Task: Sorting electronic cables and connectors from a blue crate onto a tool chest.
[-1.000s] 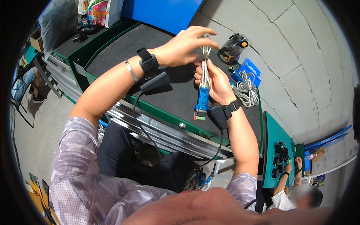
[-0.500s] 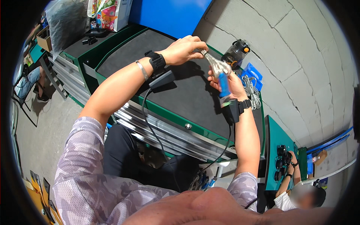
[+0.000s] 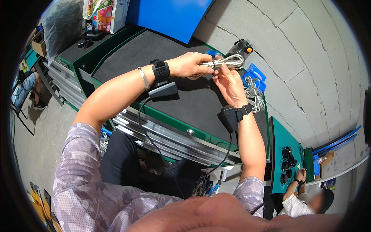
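Observation:
A coiled bundle of pale grey cable (image 3: 234, 60) is held above the black mat. My left hand (image 3: 188, 65) is closed round one end, thumb and fingers pinching it. My right hand (image 3: 233, 86) is at the middle of the bundle, its thumb and fingertips pressed on the strands near a dark tie. A blue piece (image 3: 212, 53) shows just behind the bundle; whether it belongs to the cable I cannot tell. Both wrists wear black straps with black boxes on them, each with a black lead.
Beneath my hands is a green-edged bench with a black mat (image 3: 154, 50). At its right end are a dark bottle (image 3: 239, 49), a blue bin (image 3: 255, 75) and another coiled cable (image 3: 254, 96). A blue panel (image 3: 166, 17) stands behind. Another person works at a green table (image 3: 280, 154) at right.
My right hand has let the hanging blue end go out of its palm and moved up to the coil. The bundle now lies sideways between both hands, with its loops pointing right.

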### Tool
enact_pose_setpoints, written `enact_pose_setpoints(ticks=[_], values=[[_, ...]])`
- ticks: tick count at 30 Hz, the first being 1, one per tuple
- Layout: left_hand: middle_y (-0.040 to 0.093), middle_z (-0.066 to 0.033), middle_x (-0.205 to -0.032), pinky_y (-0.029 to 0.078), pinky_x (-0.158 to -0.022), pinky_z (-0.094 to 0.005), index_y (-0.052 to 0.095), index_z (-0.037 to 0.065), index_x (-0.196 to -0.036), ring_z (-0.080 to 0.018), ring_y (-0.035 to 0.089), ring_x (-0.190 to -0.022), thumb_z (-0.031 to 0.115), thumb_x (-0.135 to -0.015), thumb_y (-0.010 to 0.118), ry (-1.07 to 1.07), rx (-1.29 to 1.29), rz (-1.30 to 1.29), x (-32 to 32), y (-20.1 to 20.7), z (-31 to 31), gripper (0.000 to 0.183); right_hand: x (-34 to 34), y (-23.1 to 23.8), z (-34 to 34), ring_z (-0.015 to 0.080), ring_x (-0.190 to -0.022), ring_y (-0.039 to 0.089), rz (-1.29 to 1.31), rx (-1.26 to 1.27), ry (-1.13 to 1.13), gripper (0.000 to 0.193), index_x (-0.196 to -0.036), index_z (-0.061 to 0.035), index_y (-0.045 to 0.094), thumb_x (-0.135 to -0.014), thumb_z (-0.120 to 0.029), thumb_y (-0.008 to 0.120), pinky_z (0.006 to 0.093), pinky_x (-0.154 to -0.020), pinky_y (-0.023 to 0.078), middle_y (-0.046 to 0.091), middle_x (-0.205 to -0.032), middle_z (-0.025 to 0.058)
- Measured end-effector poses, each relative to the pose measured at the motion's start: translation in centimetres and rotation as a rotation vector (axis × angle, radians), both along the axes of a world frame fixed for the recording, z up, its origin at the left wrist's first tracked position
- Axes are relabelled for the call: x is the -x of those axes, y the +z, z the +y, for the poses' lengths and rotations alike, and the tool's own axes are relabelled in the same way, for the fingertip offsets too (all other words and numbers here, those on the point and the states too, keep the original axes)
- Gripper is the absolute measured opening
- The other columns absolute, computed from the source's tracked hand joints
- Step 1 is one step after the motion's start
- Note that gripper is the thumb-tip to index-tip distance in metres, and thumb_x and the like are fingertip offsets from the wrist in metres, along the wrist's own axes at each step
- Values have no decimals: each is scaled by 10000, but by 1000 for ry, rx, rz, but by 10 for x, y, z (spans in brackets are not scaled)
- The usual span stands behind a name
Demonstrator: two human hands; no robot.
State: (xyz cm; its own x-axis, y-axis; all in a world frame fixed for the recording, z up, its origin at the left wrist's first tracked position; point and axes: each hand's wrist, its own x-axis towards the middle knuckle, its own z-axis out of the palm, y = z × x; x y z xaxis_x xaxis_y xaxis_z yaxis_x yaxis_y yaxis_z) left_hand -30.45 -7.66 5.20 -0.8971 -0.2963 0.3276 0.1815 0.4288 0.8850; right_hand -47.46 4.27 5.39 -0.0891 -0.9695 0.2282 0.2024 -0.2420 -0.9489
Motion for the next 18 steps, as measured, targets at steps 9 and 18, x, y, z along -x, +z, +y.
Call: enact_pose_setpoints(ticks=[9,18], values=[[521,23,-683,397,-515,-246,559,33,-974,-63,478,-574,257,-963,585,-63,-41,-29,0,2,5,225,-1,-1,0,68,-832,536,51,89,-32,279,-1126,-42,580,-958,-264,597,239,-765,441,595,-915,-14],[550,2,-750,427,-565,-238,556,38,-953,-77,501,-629,344,-980,541,-218,-207,-100,2,-9,0,308,-2,-4,0,95,-931,570,88,9,-98,268,-1135,-52,580,-946,-239,616,262,-813,443,620,-1009,21]])
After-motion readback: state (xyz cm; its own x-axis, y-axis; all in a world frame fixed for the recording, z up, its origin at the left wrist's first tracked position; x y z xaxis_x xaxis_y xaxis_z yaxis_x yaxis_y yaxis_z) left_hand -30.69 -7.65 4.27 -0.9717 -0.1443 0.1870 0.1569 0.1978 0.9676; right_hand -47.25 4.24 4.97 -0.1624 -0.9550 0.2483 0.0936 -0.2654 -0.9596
